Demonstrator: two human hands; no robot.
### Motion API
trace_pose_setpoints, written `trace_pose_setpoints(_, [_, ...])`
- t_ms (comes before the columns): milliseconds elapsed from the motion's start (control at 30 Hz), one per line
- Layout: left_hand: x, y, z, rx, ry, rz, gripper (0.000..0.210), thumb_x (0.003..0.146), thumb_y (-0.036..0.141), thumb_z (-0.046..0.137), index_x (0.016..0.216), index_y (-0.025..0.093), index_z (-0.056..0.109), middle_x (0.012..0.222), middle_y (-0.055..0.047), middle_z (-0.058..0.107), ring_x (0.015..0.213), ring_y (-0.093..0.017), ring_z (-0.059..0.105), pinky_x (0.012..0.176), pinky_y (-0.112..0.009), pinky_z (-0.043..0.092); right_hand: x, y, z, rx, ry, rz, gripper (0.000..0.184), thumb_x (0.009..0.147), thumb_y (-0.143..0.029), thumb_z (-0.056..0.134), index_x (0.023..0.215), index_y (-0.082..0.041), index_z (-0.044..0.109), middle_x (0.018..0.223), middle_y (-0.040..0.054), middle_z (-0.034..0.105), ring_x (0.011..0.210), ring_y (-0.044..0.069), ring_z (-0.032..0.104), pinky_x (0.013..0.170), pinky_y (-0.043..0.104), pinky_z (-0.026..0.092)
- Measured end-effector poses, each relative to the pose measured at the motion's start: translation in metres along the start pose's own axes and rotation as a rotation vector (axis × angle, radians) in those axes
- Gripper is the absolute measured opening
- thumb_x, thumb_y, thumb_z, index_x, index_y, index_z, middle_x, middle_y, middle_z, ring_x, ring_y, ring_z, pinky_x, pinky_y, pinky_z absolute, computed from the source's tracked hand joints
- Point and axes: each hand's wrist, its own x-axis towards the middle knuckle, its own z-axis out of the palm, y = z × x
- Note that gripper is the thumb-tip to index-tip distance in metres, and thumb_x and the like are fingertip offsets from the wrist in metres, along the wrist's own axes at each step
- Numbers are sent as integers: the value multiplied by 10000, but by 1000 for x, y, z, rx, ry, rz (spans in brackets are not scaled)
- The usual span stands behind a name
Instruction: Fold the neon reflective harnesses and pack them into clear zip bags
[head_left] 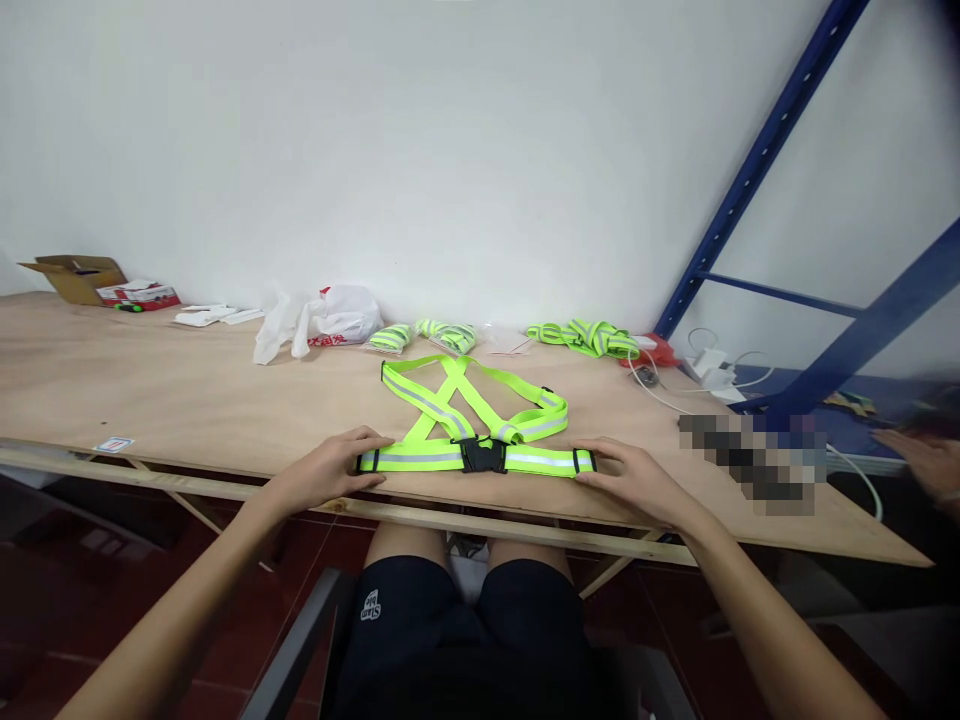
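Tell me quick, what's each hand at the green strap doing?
Left hand: holding the left end of the green strap.
Right hand: holding its right end.

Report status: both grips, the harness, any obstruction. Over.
Left grip at left end of near strap; right grip at its right end. Yellow-green harness spread on table, black buckle mid-strap. No other object lying across it.

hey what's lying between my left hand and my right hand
In the head view, a green belt runs from your left hand to your right hand, with a black buckle near its middle.
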Motion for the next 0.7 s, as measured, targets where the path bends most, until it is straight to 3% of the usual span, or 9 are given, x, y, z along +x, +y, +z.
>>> trace_pose_setpoints(167, [14, -2, -21, -3, -29, -13, 512, 906, 492, 592, 1333, 214, 647, 1152, -88, 702, 966, -222, 657, 885, -294, 507, 6, -4, -7, -140, -96, -91, 468, 826, -343, 659, 1293, -323, 681, 1309, 14, 683, 1221, 312, 608, 1060, 443, 471])
trace_pose_setpoints(367, [26, 7, -40, -110, 24, -54, 479, 869, 526, 626, 1206, 200, 724, 1109, -68, 741, 920, -216, 652, 789, -268, 521, 2, 5, -29, -250, 106, -13, 373, 753, -391, 653, 1094, -276, 752, 1099, 40, 758, 993, 297, 695, 905, 401, 544])
trace_pose_setpoints(500, [17, 9, -20, -122, -65, -13, 465, 869, 512, 633, 1225, 225, 716, 1053, -57, 737, 922, -211, 647, 832, -284, 514, -17, 16, -23, -218, 76, 27, 358, 754, -401, 653, 1071, -265, 749, 1095, 53, 753, 1009, 295, 690, 909, 395, 542])
trace_pose_setpoints(700, [11, -2, 10, -16, 25, 66, 414, 925, 470, 591, 1252, 241, 701, 1124, -96, 689, 1079, -253, 612, 967, -345, 474, -28, 28, -8, -187, 6, 17, 350, 774, -438, 689, 1073, -263, 738, 1117, 80, 725, 1072, 308, 645, 941, 437, 519])
